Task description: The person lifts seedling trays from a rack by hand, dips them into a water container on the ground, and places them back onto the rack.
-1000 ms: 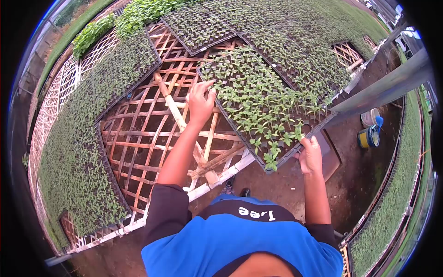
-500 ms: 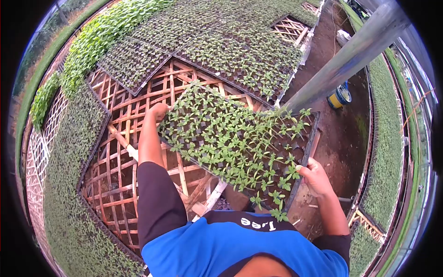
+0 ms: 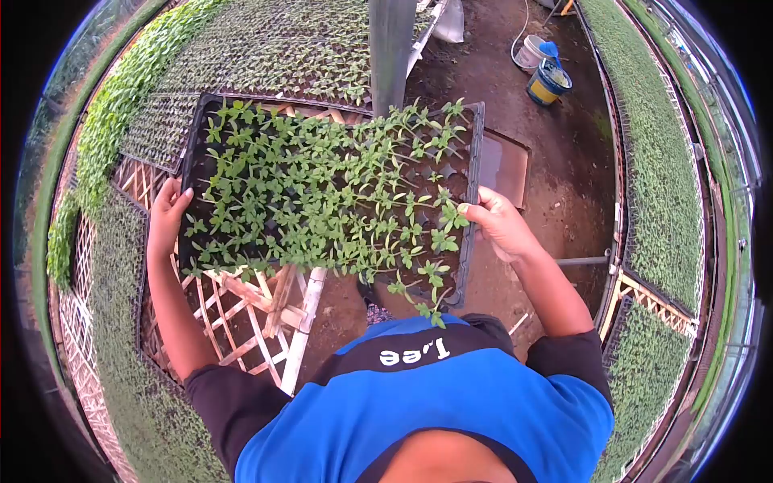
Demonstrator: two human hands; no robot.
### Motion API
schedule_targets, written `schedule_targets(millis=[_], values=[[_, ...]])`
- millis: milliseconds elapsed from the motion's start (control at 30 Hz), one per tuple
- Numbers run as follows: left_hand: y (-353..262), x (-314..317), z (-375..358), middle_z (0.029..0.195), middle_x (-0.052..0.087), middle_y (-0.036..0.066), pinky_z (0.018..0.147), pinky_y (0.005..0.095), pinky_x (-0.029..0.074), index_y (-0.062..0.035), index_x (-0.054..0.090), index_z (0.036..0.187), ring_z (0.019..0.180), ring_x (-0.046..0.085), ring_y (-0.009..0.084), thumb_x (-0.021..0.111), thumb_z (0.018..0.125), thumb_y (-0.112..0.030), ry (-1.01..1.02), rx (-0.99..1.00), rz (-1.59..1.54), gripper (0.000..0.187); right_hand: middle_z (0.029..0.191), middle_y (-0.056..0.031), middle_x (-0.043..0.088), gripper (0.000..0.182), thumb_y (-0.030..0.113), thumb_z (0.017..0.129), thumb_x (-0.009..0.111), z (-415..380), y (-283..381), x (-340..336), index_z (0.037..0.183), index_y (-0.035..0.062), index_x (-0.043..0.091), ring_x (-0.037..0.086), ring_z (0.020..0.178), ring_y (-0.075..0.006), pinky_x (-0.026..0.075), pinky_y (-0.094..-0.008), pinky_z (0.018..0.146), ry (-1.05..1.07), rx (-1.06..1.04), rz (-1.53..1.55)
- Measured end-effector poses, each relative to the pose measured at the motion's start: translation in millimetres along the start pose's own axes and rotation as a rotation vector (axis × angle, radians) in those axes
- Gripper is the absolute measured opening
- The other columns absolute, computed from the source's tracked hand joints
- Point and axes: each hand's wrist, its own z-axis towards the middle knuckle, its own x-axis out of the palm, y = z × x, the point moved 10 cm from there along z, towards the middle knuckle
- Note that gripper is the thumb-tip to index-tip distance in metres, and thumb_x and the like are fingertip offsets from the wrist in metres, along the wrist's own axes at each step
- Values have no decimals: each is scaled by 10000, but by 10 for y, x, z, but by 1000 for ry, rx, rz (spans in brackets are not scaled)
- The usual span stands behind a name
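A black seedling tray [image 3: 475, 161] full of leafy green seedlings is held up in front of my chest, over the edge of the slatted bench. My left hand [image 3: 167, 211] grips its left rim, thumb on top and fingers curled beneath. On the opposite short side, my right hand [image 3: 501, 221] clasps the right rim the same way. Stems lean to the right, and a few empty cells show near that end. The fingers under the tray are partly hidden.
A lattice bench of wooden slats [image 3: 241, 338] lies below. More seedlings [image 3: 282, 48] spread behind it. A grey post [image 3: 390, 56] rises just beyond the tray. On the dirt path stand a blue-and-yellow bucket [image 3: 547, 84] and a white bucket [image 3: 529, 52]. Another seedling bed [image 3: 644, 161] runs along the right.
The tray has come up off the bench, closer to me, and turned nearly level across my view. Both hands kept their hold. My view has swung to the right.
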Motion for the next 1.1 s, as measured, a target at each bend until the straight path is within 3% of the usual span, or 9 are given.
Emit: schedule_targets(millis=[100,233,300,367,667,833,867,1000,1100], values=[[-461,259,-428,684,390,-51,572,158,309,-81,392,724,630,349,20,516,802,-103,-64,-79,-187,148,775,57,522,133,200,763,539,-208,-209,-677,870,121,532,449,650,-18,337,-162,504,-24,-60,114],[-609,860,-714,671,370,-45,581,184,310,-79,388,722,640,341,45,546,783,-145,24,-67,-32,182,812,27,545,176,152,760,540,-718,-457,-1387,917,72,530,498,698,-47,406,-193,573,-68,-16,190],[-798,1375,-865,660,377,-25,587,209,314,-52,402,723,646,344,67,560,764,-164,77,-33,167,198,841,1,563,185,125,761,534,-929,-593,-1731,928,46,528,519,740,-66,434,-214,625,-100,4,261],[-507,2014,-866,643,411,-8,561,226,331,-40,426,740,619,370,84,561,759,-180,172,-77,48,195,850,-14,570,185,109,764,528,-1039,-798,-2139,935,39,532,534,754,-78,445,-227,664,-67,21,222],[-627,4852,-174,644,504,153,594,359,392,-7,397,706,631,510,289,594,697,-160,400,9,230,250,734,6,549,135,138,738,488,-1004,-1528,-3739,854,83,528,535,618,-78,463,-235,490,-371,237,30],[-550,6186,680,728,515,154,639,380,392,-15,405,720,721,513,317,588,692,-153,425,45,262,231,618,47,467,54,154,748,489,-277,-2072,-4681,744,100,492,412,490,-48,395,-219,418,-496,249,-161],[-419,6466,892,726,514,153,640,383,392,-16,407,722,722,512,321,588,693,-153,434,48,274,228,596,47,433,68,134,746,495,-120,-2037,-4766,696,90,481,368,501,-53,358,-221,480,-540,282,-160],[-169,7494,1805,730,503,145,642,398,388,-26,416,729,727,500,327,583,703,-156,432,60,321,213,568,-31,475,154,168,697,527,963,-3021,-5989,645,35,469,450,544,-121,387,-297,562,-643,177,-376],[255,8245,2407,738,501,141,644,406,388,-33,423,735,734,500,328,583,709,-162,405,14,353,207,587,-75,523,155,184,690,545,1570,-3234,-6463,659,39,499,492,559,-169,396,-315,562,-722,349,-524]])
